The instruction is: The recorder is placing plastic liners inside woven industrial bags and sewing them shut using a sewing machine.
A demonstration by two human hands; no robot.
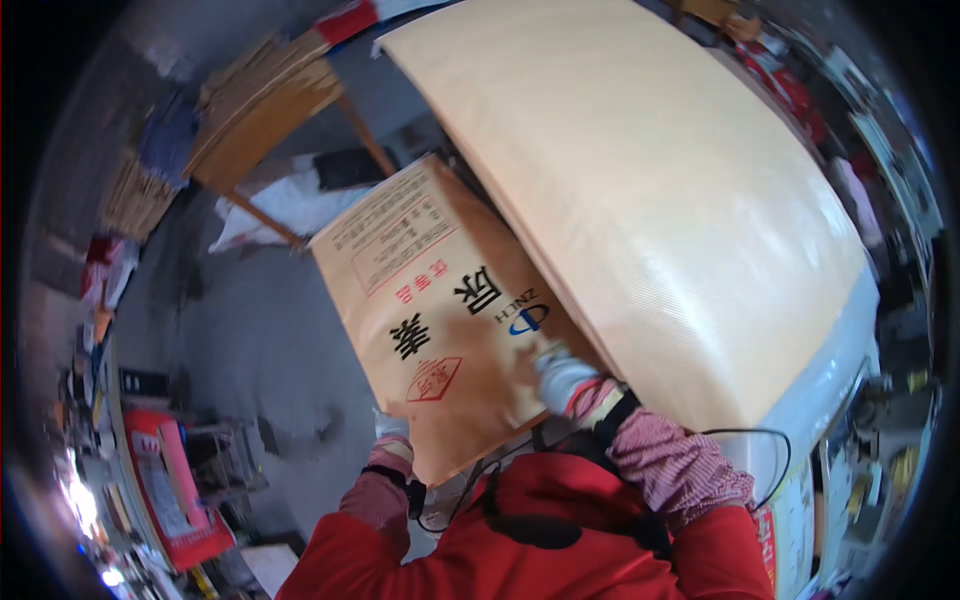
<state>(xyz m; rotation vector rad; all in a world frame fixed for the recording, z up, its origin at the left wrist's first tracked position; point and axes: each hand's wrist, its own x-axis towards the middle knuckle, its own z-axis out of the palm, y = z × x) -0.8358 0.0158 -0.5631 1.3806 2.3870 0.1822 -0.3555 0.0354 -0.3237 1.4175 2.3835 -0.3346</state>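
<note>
A tan woven sack (385,290) with black, red and blue print lies slanted in front of me, its right edge beside a tall pile of plain tan sacks (640,190). At the sack's near left edge is my left hand (392,427), in a pale glove, closed on that edge; its fingers are partly hidden. My right hand (560,372), also gloved, rests on the printed face near the right edge. Its fingers reach forward, apart and slightly blurred, with nothing in them. Checked sleeve covers and dark wrist bands are on both forearms.
A wooden table (265,120) stands at the far left, with a white sheet or bag (290,212) beneath. A red and pink item (175,490) is at the lower left. A black cable (770,435) loops by my right arm. Cluttered shelving (890,440) lines the right.
</note>
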